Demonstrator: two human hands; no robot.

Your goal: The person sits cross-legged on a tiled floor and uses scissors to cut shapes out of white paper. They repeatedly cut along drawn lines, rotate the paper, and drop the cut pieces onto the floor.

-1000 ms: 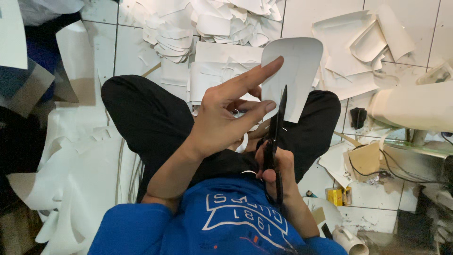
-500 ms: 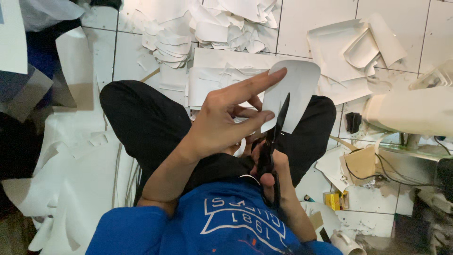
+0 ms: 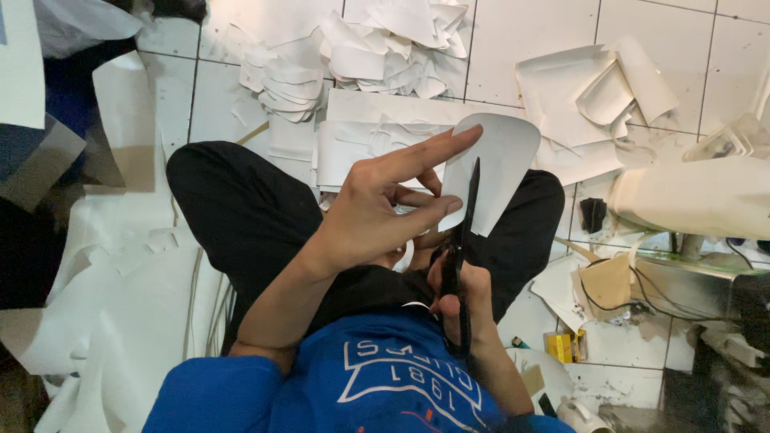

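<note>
My left hand [image 3: 377, 212] holds a rounded white cut-out sheet [image 3: 501, 164] above my lap, index finger stretched along its upper edge, the other fingers pinching it. My right hand [image 3: 461, 293] grips black scissors [image 3: 464, 232] by the handles, close to my chest. The blades point up and away, lying against the sheet's lower left edge. My crossed legs in black trousers [image 3: 233, 216] sit beneath both hands.
White tiled floor [image 3: 521, 32] is littered with cut white sheets and scraps: a pile [image 3: 385, 44] ahead, more [image 3: 601, 88] to the right, large sheets [image 3: 120, 321] at left. A small yellow box [image 3: 559, 346] and tan scraps [image 3: 605, 285] lie at right near cables.
The view has drifted slightly. My left hand has turned the white sheet a little, and the scissor blades sit further along its edge.
</note>
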